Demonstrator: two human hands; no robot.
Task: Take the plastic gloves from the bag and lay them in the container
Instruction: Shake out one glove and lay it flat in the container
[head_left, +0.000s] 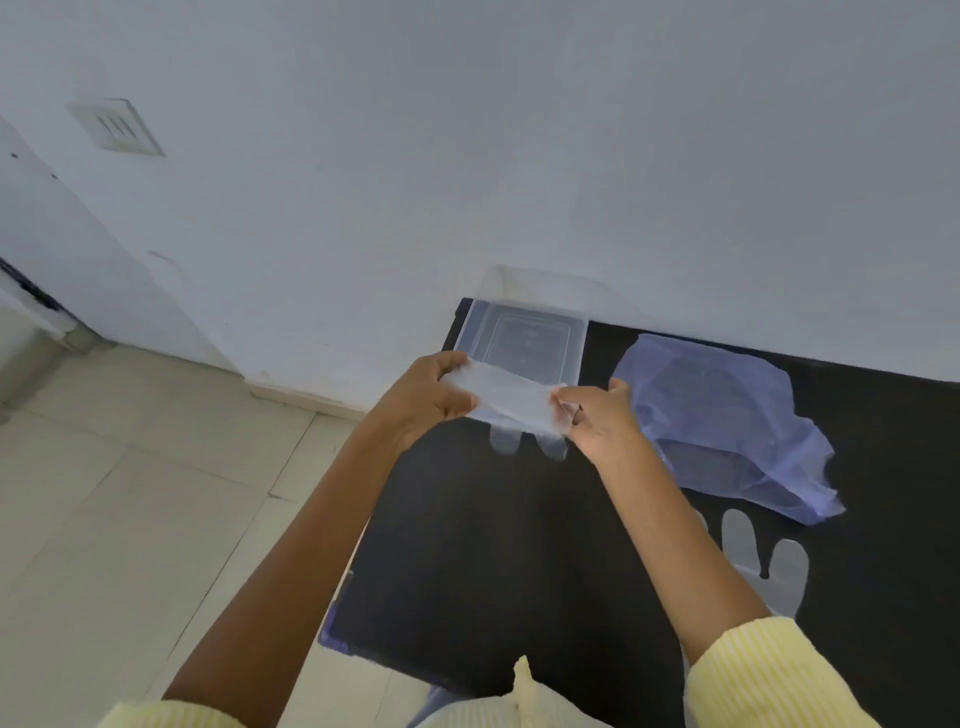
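Both hands, left hand (434, 397) and right hand (597, 418), pinch one plastic glove (511, 400) stretched just in front of the container (569, 358). Looks flimsy, clingy, weightless; I'd keep gripping the cuff edges.

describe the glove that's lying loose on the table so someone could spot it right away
Start at the black table against the white wall and go to its right side, where the crumpled purple bag lies. Just in front of the bag, nearer the person, the loose glove lies flat. Unlike the glove stretched between the hands, nothing touches it.
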